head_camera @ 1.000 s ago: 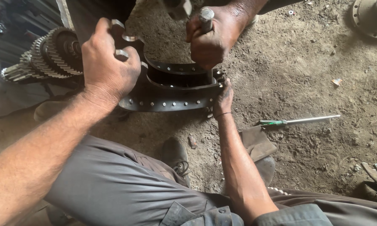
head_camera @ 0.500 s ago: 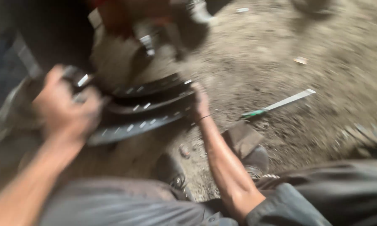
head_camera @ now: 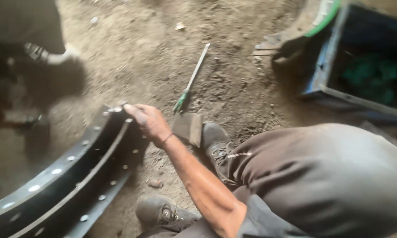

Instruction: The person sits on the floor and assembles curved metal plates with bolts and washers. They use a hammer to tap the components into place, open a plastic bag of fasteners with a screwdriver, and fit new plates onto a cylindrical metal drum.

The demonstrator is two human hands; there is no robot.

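A dark curved brake shoe (head_camera: pixel 70 176) with rows of shiny rivets lies on the dirt floor at the lower left. My right hand (head_camera: pixel 147 121) grips its upper end, fingers curled over the rim. My forearm runs down to the bottom centre. My left hand is out of view. A long screwdriver (head_camera: pixel 192 79) with a green handle lies on the dirt just beyond my right hand.
A small flat block (head_camera: pixel 187 128) sits by my boot (head_camera: pixel 216 141); my other boot (head_camera: pixel 163 213) is at the bottom. A blue crate (head_camera: pixel 335 83) stands at the upper right. A blurred dark figure with a shoe (head_camera: pixel 53 57) is at the upper left.
The view has swung right and down. My left hand and the other person's hands have left the frame. My right hand stays on the brake shoe's end, which now lies lower left.
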